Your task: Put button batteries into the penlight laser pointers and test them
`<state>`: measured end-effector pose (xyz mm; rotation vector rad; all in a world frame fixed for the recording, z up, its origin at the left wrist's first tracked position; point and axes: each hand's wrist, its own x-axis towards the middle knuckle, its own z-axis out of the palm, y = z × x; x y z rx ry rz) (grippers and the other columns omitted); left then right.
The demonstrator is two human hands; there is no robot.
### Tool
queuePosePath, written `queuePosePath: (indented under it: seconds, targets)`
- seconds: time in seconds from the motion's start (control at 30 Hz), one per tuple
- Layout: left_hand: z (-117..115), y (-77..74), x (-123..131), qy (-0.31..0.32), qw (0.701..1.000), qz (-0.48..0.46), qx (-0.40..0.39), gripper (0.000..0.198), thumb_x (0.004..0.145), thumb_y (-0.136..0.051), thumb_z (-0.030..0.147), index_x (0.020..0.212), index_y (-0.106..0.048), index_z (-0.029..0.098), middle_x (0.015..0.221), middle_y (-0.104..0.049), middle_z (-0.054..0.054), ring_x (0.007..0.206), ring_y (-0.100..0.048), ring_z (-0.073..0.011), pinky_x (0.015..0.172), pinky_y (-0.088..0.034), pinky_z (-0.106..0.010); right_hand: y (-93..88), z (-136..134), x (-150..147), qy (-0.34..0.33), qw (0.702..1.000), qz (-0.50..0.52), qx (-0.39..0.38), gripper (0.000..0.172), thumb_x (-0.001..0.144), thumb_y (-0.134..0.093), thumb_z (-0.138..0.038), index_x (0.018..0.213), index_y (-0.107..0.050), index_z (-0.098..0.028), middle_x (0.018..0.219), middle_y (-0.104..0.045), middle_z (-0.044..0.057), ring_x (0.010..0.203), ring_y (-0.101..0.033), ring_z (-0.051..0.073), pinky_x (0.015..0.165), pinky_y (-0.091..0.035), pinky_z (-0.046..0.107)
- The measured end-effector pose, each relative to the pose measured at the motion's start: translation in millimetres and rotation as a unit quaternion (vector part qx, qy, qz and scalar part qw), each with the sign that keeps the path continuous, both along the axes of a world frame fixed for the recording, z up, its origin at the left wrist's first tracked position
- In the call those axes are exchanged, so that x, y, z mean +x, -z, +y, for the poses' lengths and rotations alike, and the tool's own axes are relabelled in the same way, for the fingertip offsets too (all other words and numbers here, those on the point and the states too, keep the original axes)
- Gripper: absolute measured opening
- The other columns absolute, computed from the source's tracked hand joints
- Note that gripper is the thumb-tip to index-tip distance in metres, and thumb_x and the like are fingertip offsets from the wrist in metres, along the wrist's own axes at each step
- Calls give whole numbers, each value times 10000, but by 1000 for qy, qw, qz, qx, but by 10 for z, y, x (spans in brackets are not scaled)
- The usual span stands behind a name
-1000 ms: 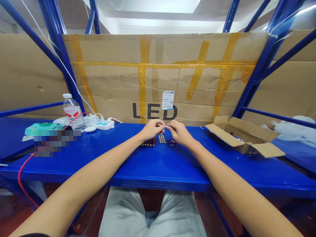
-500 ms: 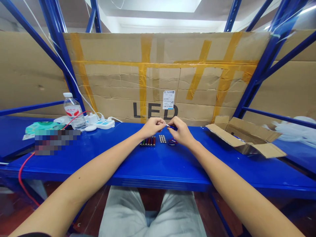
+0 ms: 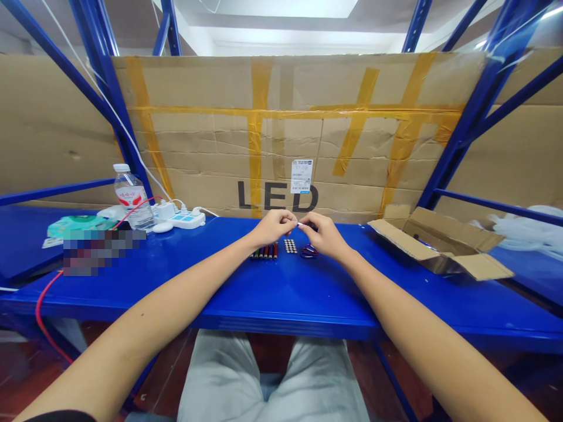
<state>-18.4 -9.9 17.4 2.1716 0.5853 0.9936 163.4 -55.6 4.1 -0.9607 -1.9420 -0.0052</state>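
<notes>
My left hand (image 3: 280,226) is closed in a pinch above the blue table, its fingertips at one end of a small slim piece (image 3: 299,223). My right hand (image 3: 322,232) pinches the other end. Only a short bright, silvery bit shows between the fingers; the rest is hidden. Below my left hand lies a row of slim metallic tubes (image 3: 265,251) in dark red, green and black. Right of them, small round silver button cells (image 3: 290,246) are set out in a grid. Beneath my right hand rests a small bundle of blue and red pieces (image 3: 309,251).
An open cardboard box (image 3: 433,243) stands at the right. On the left are a water bottle (image 3: 132,202), a white power strip (image 3: 187,219), a green packet (image 3: 81,226) and a red cable (image 3: 41,305). A large taped carton (image 3: 211,146) closes off the back.
The blue slim tube that showed in my right hand is now mostly covered by my fingers. Both hands stay in nearly the same place, and the view has shifted slightly.
</notes>
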Motion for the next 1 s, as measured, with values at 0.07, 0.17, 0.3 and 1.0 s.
queuePosePath:
  seconds: [0.07, 0.17, 0.3, 1.0]
  targets:
    - [-8, -2, 2, -1, 1000, 4, 1, 159, 814, -573, 266, 782, -623, 118, 551, -571, 16, 492, -473, -75, 510, -345, -199, -2, 9, 6, 0, 1000, 7, -25, 157, 873, -551, -256, 773, -638, -172, 753, -669, 56, 708, -579, 183, 693, -428, 313]
    - [-19, -3, 4, 1, 1000, 9, -3, 160, 816, -577, 269, 778, -621, 120, 553, -579, 12, 487, -470, -73, 506, -340, -198, -7, 15, 12, 1, 998, 14, -54, 164, 857, -555, -262, 765, -652, -166, 737, -678, 50, 688, -572, 177, 675, -421, 303]
    - [-14, 5, 7, 0, 1000, 9, -6, 161, 821, -577, 269, 786, -622, 118, 559, -590, 8, 494, -485, -76, 516, -351, -201, -5, 17, 15, -4, 996, 35, -87, 193, 844, -559, -300, 775, -667, -157, 690, -657, 39, 667, -552, 173, 632, -404, 290]
    - [-57, 109, 104, -97, 985, 10, 141, 301, 844, -600, 277, 1106, -650, 139, 964, -680, -79, 811, -617, -171, 782, -497, -318, -48, 126, 77, -47, 935, 243, -253, 255, 679, -744, -372, 753, -721, -129, 664, -687, 54, 556, -540, 125, 535, -413, 267]
